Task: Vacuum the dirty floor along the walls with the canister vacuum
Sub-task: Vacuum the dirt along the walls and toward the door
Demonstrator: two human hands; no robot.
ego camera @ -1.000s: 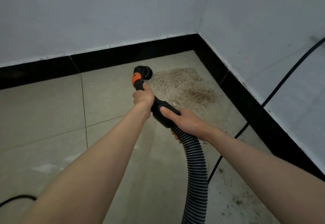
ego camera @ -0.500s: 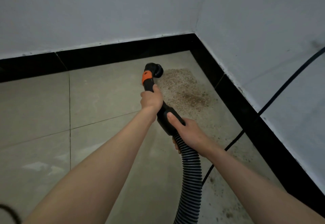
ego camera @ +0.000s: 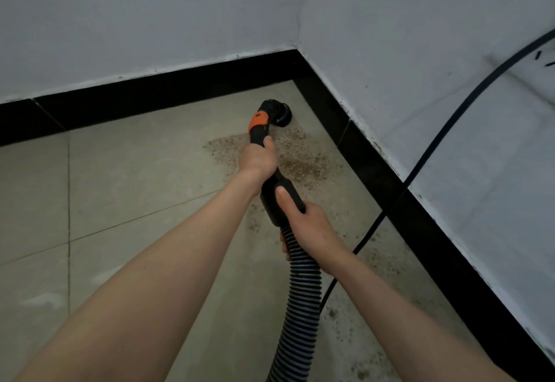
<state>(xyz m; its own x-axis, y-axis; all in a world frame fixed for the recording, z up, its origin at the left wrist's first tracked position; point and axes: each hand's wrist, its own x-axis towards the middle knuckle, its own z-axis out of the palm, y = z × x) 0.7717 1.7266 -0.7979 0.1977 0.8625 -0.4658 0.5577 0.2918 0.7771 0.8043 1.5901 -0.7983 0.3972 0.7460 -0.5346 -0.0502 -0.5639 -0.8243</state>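
A black vacuum wand with an orange collar ends in a round nozzle set on the tiled floor near the room's corner. My left hand grips the wand just below the collar. My right hand grips the black cuff where the ribbed hose joins, thumb lying along the cuff. A patch of brown grit spreads on the floor under and right of the wand. The canister is out of view.
Black skirting runs along the back wall and along the right wall, meeting in the corner. A black power cable hangs across the right wall down to the floor. More dirt specks lie by the right skirting.
The nozzle has slid right and further toward the corner, across the top of the grit patch. Both hands moved with the wand, keeping their grips.
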